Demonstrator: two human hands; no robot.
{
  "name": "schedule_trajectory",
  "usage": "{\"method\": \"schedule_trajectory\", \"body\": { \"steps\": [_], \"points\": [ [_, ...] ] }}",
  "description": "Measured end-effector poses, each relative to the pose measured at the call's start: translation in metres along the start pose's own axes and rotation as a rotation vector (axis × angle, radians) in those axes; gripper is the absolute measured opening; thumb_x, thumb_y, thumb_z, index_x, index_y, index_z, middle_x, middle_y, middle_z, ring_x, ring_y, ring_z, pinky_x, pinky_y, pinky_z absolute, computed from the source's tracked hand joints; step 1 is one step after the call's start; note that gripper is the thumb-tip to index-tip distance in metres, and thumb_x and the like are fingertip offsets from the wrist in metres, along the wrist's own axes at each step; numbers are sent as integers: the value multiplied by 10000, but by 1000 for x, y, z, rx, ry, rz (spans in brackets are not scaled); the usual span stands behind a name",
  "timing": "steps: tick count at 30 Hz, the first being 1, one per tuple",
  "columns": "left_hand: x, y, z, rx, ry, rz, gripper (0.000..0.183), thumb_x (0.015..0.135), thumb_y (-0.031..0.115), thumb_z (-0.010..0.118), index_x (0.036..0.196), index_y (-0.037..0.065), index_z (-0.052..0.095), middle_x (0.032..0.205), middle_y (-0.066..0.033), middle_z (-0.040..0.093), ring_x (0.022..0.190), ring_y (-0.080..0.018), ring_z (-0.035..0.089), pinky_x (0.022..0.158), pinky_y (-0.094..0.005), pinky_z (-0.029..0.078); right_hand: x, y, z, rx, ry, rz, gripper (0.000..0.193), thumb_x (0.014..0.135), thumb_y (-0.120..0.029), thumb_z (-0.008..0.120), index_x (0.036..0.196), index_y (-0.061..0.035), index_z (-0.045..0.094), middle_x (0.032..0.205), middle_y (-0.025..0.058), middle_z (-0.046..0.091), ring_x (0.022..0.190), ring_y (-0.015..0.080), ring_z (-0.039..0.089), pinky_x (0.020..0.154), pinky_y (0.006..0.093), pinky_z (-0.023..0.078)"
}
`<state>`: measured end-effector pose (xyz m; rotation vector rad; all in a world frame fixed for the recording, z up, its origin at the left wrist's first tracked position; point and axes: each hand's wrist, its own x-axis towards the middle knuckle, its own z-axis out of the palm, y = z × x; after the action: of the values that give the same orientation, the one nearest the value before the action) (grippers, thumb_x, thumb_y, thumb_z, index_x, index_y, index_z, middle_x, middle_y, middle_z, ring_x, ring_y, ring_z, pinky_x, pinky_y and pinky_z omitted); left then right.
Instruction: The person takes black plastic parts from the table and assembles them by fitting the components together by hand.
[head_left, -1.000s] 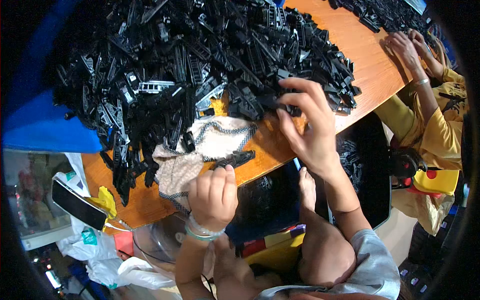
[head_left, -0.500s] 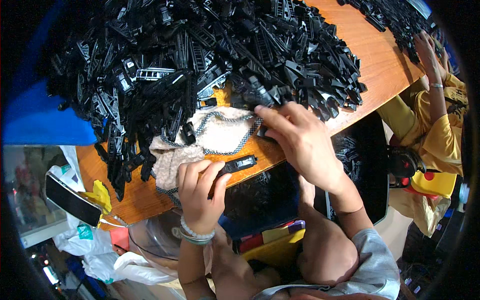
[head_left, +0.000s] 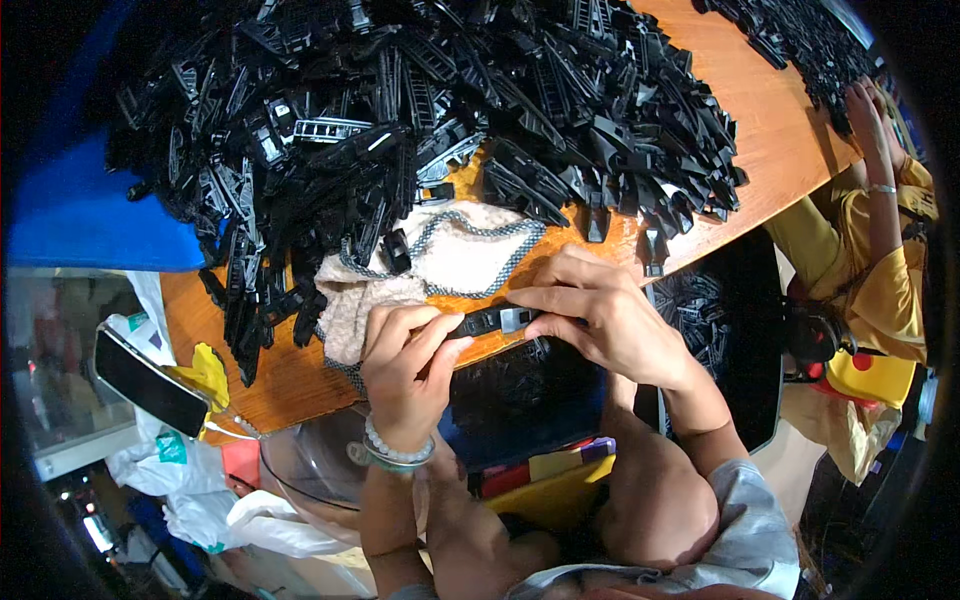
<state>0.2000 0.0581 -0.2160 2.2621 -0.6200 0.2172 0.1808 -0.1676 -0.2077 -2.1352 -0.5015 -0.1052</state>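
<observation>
My left hand (head_left: 402, 365), with a beaded bracelet at the wrist, pinches one end of a narrow black plastic part (head_left: 480, 323) just over the table's near edge. At that part's other end, my right hand (head_left: 615, 315) grips a small shiny dark plastic piece (head_left: 515, 319) between thumb and fingers. The two pieces touch; whether they are joined I cannot tell. Behind my hands lies a crumpled cream cloth (head_left: 475, 255) with a checked border, and one black part (head_left: 396, 252) rests on it. A big heap of black plastic parts (head_left: 400, 90) spreads beyond the cloth.
The wooden table (head_left: 765, 130) has a curved near edge. A phone (head_left: 150, 380) leans by a yellow object (head_left: 208, 375) at left. Below are white plastic bags (head_left: 290, 525) and a dark bin (head_left: 715, 320) of parts. A co-worker's arm (head_left: 880, 150) reaches to another heap at far right.
My right hand has come from the heap's edge toward my left hand, bringing the small shiny piece to the held part. The view has shifted slightly.
</observation>
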Motion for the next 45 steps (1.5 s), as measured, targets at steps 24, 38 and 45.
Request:
{"method": "schedule_trajectory", "body": {
  "steps": [24, 38, 45],
  "points": [
    [97, 21, 25, 295, 34, 495, 258, 716, -22, 701, 972, 3, 681, 1022, -109, 618, 953, -282, 580, 788, -366, 484, -47, 7, -16, -601, 590, 302, 308, 711, -146, 794, 951, -51, 626, 916, 100, 575, 805, 274, 553, 699, 365, 452],
    [77, 35, -18, 31, -184, 262, 158, 729, -24, 681, 854, 1, 587, 895, -129, 625, 865, -315, 580, 759, -385, 480, -28, -5, 8, -116, 411, 145, 415, 792, -19, 706, 1189, -13, 584, 932, 137, 586, 809, 295, 587, 709, 361, 504],
    [-64, 7, -105, -101, -39, -456, 399, 694, -126, 711, 1035, 23, 567, 967, -67, 638, 813, -137, 574, 745, -254, 460, -22, -2, 13, -169, 444, 50, 273, 793, 20, 697, 1058, 5, 634, 979, 161, 625, 857, 296, 640, 759, 336, 514]
  ]
}}
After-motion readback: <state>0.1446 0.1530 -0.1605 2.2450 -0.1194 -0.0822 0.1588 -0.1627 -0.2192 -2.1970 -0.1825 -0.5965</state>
